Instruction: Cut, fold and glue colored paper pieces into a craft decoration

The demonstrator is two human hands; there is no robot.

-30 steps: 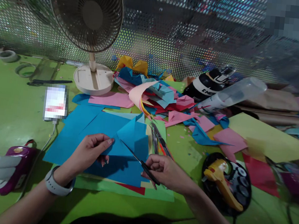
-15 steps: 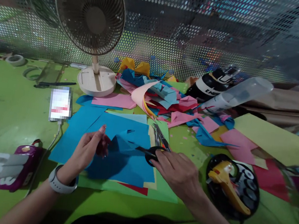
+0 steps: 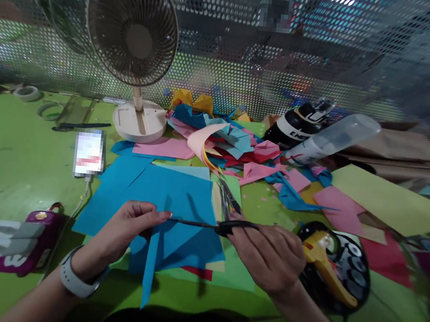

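Observation:
My left hand (image 3: 135,224) is closed, with thumb and fingers pinching a narrow folded strip of blue paper (image 3: 150,269) that hangs down toward the table's front edge. Black-handled scissors (image 3: 227,227) are gripped in my right hand (image 3: 270,251). Their thin dark blades point left, and the tip reaches my left thumb; whether it touches the paper I cannot tell. Below both hands lies a stack of blue sheets (image 3: 184,193) on top of green, cream and red paper. Beyond my right hand rests a silver and black tool (image 3: 228,196), partly hidden.
A fan (image 3: 139,122) stands at the back, before a perforated metal screen. Cut and folded coloured paper (image 3: 236,137) is heaped behind the stack. Two bottles (image 3: 328,139) lean at the back right. A round black tray (image 3: 360,278) holds a yellow tool. A phone (image 3: 89,153) is at left.
A blue paper strip now hangs from my left hand, which was raised and empty. My right hand has turned the scissors level and shifted slightly right.

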